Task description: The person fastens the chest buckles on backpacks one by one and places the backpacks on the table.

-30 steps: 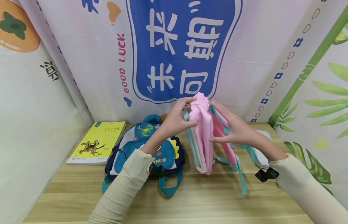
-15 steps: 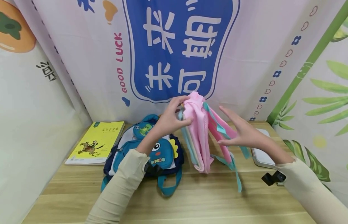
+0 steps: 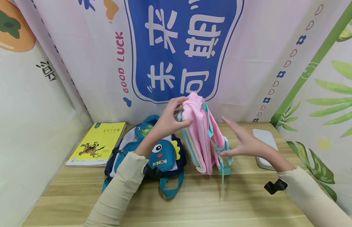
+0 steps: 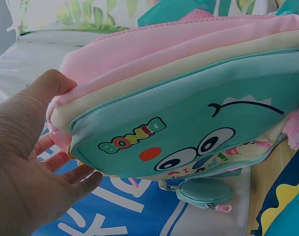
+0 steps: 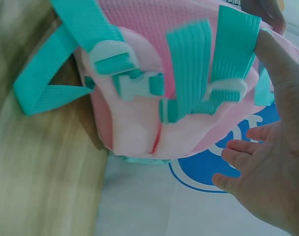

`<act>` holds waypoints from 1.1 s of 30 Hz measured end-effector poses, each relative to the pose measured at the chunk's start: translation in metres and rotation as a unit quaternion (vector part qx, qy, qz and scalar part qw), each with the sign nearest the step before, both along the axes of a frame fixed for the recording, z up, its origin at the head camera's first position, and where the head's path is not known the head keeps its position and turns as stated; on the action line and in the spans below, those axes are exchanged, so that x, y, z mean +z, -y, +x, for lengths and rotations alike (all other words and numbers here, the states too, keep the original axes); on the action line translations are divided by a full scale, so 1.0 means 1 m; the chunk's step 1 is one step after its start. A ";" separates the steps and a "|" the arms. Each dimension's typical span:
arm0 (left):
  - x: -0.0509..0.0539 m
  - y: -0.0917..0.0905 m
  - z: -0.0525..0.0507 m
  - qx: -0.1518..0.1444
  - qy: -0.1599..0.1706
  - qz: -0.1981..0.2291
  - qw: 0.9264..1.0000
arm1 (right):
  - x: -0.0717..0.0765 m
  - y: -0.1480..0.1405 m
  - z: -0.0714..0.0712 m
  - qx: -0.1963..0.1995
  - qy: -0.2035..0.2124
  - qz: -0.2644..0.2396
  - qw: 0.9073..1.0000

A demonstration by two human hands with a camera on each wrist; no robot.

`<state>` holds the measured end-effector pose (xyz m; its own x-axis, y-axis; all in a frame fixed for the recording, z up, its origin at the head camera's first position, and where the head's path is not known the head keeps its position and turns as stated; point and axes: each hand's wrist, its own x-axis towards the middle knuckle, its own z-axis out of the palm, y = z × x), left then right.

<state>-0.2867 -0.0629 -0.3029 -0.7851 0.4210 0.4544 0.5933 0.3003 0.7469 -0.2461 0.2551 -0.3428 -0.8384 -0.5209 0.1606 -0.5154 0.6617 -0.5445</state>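
Observation:
A pink backpack (image 3: 197,135) stands on its edge on the table, its narrow side toward the head camera. My left hand (image 3: 170,119) grips its upper end; in the left wrist view the thumb lies on the pink side and the fingers curl behind. That view also shows the mint front pocket (image 4: 188,118) with a cartoon face and a small hanging pouch (image 4: 205,191). My right hand (image 3: 244,142) is just right of the backpack, fingers spread and holding nothing. Teal straps (image 5: 188,69) with white buckles hang off the back panel, close to the right thumb.
A blue dinosaur backpack (image 3: 148,151) lies flat just left of the pink one. Beyond it is a yellow book (image 3: 97,143). A white flat case (image 3: 265,145) lies behind the right forearm. Printed curtains (image 3: 244,63) close off the back and sides of the wooden table (image 3: 176,211).
My right hand has come off the straps and moved right. The straps have dropped closer to the pink backpack, which has shifted slightly left in my left hand.

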 end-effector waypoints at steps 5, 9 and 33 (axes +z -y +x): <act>-0.001 0.002 0.000 0.003 0.002 0.000 1.000 | -0.017 0.004 0.000 0.012 0.017 -0.005 1.000; -0.002 0.004 0.001 0.007 0.004 -0.003 1.000 | -0.028 0.007 0.001 0.034 0.029 -0.020 0.999; -0.009 0.020 0.004 0.026 0.015 0.001 1.000 | -0.083 0.042 0.013 0.047 -0.042 -0.094 0.994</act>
<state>-0.2825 -0.0831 -0.3119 -0.8186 0.3789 0.4317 0.5549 0.3278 0.7646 -0.2335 0.2131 -0.4254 -0.7671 -0.5503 0.3297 -0.6188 0.4995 -0.6063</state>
